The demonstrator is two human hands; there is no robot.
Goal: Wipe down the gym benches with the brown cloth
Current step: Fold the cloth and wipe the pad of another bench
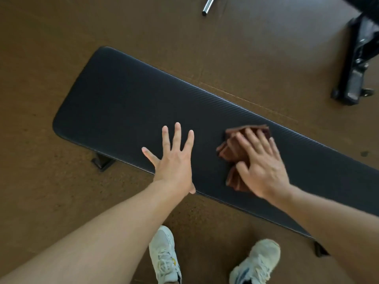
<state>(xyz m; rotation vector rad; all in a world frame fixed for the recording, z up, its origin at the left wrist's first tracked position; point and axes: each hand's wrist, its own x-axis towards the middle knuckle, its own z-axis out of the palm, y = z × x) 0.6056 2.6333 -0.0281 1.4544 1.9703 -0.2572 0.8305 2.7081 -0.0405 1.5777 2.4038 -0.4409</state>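
Crumpled brown cloth (235, 158) is pressed flat-fingered by right hand (260, 162) mid long black padded bench (127, 103); left hand (174, 158), splayed, empty, braces beside; overlapping full-length strokes advised.

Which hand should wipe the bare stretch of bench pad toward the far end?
Right. The right hand already presses flat on the brown cloth on the bench pad. The left hand lies spread and bare on the pad, likely bracing.

One bench (143, 103), one cloth (229, 152), two hands (174, 160), two shoes (164, 255).
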